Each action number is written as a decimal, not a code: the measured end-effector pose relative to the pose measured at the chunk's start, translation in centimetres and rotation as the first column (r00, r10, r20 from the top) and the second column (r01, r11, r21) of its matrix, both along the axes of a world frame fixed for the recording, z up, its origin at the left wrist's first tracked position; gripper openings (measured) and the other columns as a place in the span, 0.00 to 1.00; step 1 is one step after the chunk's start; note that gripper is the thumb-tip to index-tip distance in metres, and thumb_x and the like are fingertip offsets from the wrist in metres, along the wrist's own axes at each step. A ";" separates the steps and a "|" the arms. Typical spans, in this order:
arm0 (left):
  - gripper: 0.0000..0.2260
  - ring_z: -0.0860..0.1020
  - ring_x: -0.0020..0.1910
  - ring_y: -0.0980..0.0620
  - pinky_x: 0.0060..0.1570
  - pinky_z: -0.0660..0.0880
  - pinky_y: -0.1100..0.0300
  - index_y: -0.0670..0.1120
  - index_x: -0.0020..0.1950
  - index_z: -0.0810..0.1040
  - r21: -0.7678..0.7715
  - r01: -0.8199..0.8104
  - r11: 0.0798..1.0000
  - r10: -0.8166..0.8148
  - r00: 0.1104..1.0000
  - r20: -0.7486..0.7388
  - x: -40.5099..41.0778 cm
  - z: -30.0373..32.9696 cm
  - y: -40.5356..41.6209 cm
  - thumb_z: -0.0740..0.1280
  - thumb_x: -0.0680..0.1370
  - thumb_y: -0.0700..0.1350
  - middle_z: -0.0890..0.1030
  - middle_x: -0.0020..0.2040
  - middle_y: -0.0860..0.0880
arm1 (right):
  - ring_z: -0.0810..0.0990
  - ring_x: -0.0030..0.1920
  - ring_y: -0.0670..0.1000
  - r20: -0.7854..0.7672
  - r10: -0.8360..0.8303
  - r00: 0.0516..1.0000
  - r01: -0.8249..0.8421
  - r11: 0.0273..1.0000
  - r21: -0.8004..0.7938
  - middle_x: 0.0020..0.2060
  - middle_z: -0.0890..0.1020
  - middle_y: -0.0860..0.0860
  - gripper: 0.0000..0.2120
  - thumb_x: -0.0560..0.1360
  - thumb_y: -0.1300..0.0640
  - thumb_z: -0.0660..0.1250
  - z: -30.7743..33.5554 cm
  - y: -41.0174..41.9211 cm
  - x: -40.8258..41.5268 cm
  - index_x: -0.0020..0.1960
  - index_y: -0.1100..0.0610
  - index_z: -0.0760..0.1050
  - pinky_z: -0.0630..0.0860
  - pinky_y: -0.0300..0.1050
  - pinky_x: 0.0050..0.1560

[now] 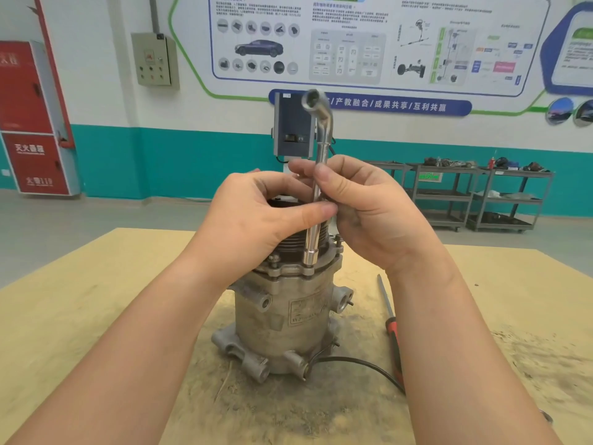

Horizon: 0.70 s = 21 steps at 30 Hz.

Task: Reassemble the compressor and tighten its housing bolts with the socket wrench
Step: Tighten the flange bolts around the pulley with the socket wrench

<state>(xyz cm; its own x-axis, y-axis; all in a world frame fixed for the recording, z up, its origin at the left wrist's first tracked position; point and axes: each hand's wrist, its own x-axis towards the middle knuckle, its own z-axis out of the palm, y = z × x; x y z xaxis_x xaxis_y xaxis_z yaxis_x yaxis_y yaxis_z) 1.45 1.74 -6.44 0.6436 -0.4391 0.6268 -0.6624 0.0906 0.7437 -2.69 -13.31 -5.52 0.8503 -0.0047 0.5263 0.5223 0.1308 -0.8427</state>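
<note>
Judging by the joined compressor point(282, 303), you're mid-tightening: both hands, left hand point(256, 216) and right hand point(369, 207), pinch the wrench point(316, 200) on the 5 o'clock bolt point(308, 270); others likely remain.

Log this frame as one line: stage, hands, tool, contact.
stage: bolt tightening | left hand: pinches socket wrench | right hand: grips wrench | contact: socket on compressor flange bolt

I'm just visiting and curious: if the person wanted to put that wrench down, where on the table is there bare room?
The tabletop is bare left of the compressor, out to the left edge. The far right corner beyond the screwdriver is bare too. It is crowded just right of the compressor, where the screwdriver and black cable lie. Both hands hold the wrench.
</note>
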 end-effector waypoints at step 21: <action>0.07 0.85 0.45 0.56 0.49 0.77 0.65 0.52 0.44 0.87 -0.084 0.111 0.990 -0.111 0.994 -0.003 0.4 -0.1 -0.1 0.75 0.67 0.48 0.87 0.42 0.52 | 0.81 0.55 0.53 0.004 -0.031 1.000 0.031 0.999 -0.021 0.50 0.84 0.50 0.10 0.67 0.57 0.71 -0.2 0.2 0.3 0.44 0.62 0.78 0.74 0.50 0.63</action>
<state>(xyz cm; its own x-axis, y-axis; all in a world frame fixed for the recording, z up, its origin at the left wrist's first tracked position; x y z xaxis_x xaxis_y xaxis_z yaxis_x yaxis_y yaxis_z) 1.89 1.68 -6.57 0.5990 -0.4541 0.6596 -0.6389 0.2255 0.7355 -2.43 -13.09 -5.69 0.8480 -0.0200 0.5296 0.5289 0.0963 -0.8432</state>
